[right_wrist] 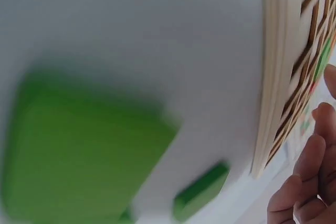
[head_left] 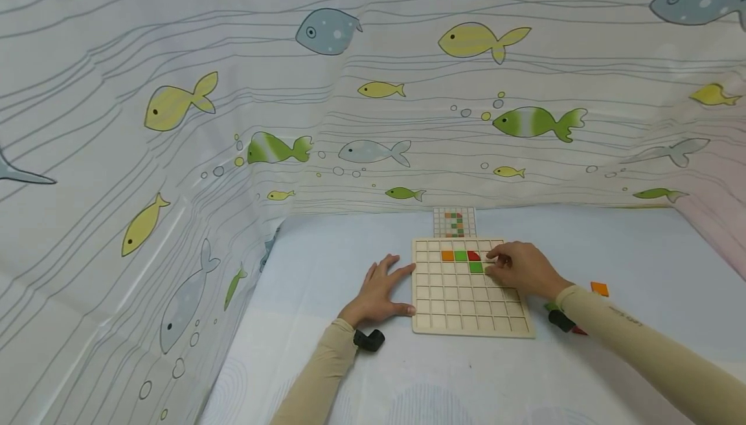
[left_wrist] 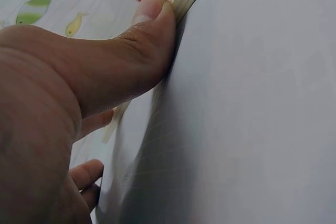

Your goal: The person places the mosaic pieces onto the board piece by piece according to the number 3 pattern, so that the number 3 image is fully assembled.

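Observation:
A square wooden grid board (head_left: 437,311) lies on the table. One row of its cells holds an orange tile (head_left: 447,256), a green tile (head_left: 461,256) and a red tile with one rounded corner (head_left: 474,256). Another green tile (head_left: 476,267) sits just below the red one. At the board's left edge my left hand (head_left: 375,292) has its fingers spread, thumb (left_wrist: 152,40) against the wooden side. My right hand (head_left: 519,269) hovers over the board's right part, fingertips right beside the lower green tile. Thumb and forefinger stand apart, with nothing visible between them.
Behind the board lies a printed grid card (head_left: 438,224) with a coloured pattern. Right of the board are an orange tile (head_left: 599,289) and several loose tiles, partly hidden by my right wrist, including a large-looking green one (right_wrist: 89,150). Fish-printed cloth (head_left: 326,101) hangs around.

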Action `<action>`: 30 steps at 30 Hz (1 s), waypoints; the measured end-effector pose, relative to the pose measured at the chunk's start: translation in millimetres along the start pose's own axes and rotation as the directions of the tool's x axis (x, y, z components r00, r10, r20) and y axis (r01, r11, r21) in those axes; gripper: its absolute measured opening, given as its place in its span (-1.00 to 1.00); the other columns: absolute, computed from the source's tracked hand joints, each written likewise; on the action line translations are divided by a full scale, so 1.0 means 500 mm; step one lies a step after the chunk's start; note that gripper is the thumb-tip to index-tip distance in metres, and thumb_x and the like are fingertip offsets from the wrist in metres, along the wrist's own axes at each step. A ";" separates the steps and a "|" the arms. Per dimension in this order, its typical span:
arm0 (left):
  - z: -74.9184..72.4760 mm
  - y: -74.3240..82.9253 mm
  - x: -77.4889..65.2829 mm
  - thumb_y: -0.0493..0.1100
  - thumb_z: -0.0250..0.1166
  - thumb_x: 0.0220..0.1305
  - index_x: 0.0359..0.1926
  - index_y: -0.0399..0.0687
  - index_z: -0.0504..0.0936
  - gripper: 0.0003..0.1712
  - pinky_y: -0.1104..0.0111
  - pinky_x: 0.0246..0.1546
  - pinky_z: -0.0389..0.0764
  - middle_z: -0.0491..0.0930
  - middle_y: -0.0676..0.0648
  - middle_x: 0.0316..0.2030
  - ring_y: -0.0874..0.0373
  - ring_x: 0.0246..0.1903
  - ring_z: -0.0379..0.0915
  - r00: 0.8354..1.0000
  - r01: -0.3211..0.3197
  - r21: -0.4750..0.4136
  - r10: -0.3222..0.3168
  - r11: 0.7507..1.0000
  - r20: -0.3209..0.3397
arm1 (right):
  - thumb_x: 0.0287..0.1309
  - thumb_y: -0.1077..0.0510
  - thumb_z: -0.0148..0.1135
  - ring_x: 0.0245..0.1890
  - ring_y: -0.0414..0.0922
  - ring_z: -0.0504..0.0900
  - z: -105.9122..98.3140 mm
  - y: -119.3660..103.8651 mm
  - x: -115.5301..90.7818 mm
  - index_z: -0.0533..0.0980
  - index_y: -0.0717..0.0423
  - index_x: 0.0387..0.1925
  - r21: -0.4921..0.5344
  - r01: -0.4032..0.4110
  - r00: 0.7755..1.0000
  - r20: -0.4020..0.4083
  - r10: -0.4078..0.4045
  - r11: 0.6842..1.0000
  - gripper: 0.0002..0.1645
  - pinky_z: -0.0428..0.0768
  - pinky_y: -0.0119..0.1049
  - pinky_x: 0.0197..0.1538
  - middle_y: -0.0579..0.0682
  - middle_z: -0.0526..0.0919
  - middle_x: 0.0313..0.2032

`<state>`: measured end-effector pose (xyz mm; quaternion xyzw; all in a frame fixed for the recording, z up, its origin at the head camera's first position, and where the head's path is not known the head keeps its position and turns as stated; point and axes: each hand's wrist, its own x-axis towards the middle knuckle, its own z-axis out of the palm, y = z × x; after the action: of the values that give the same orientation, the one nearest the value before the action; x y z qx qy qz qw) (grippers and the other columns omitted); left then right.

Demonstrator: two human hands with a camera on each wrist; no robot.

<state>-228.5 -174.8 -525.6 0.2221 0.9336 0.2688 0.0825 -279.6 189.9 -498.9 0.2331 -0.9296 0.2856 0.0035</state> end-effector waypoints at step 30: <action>0.000 -0.001 -0.003 0.13 0.59 0.20 0.62 0.04 0.32 0.05 -0.24 0.66 -0.19 0.02 -0.31 0.64 -0.25 0.67 -0.16 1.000 -0.020 0.000 0.020 1.000 -0.014 | 0.24 0.08 0.52 -0.16 -0.09 0.64 -0.087 0.093 -0.110 0.68 0.19 -0.07 -0.060 -0.118 0.985 0.119 0.124 0.991 -0.68 0.70 -0.11 -0.05 -0.06 0.72 -0.18</action>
<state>-227.6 -175.8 -525.9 0.2299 0.9318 0.2710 0.0734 -256.4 270.5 -494.9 0.1932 -0.9476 0.2459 -0.0649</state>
